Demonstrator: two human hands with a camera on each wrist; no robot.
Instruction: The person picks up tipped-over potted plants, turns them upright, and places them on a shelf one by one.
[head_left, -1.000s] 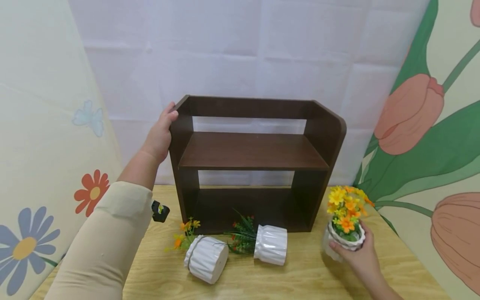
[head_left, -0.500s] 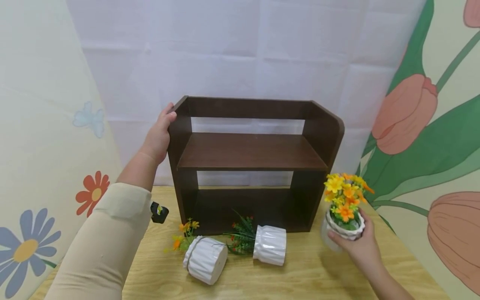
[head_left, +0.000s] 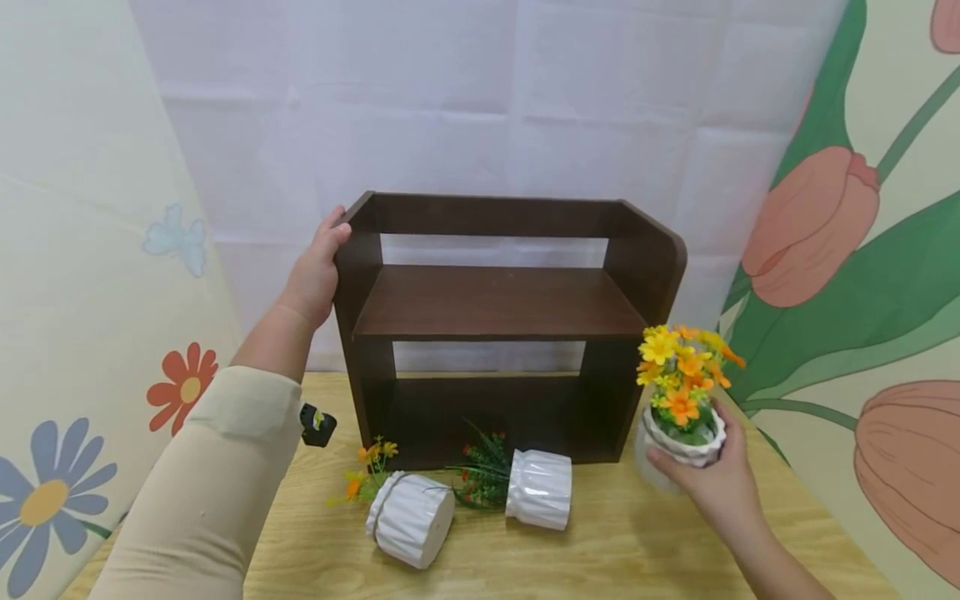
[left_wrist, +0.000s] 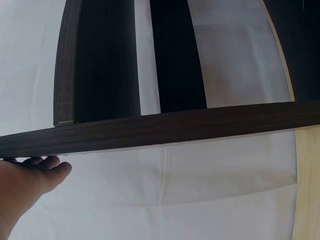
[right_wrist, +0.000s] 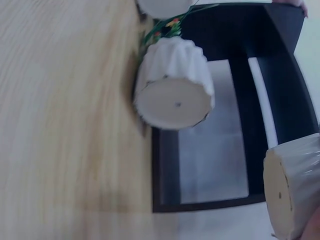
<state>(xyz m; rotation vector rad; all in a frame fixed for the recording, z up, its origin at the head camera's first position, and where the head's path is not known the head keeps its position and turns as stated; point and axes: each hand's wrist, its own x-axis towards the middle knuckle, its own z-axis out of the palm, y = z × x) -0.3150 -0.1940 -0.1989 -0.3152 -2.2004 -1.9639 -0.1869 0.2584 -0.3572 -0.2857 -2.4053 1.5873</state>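
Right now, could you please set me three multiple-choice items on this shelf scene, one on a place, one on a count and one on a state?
1. Where is the left hand?
A. flat on the table
B. on the upper left corner of the dark wooden shelf unit
C. on a fallen pot

2. How many white flower pots lie tipped over on the wooden table?
A. none
B. two
C. four

3. How is the pot of yellow and orange flowers held?
A. upright in the right hand
B. upside down in that hand
C. lying on the middle shelf

Answers: 1 B, the fingers curl over that corner. 2 B, the left tipped pot and the middle tipped pot lie on their sides before the unit. 3 A, its blooms point up.
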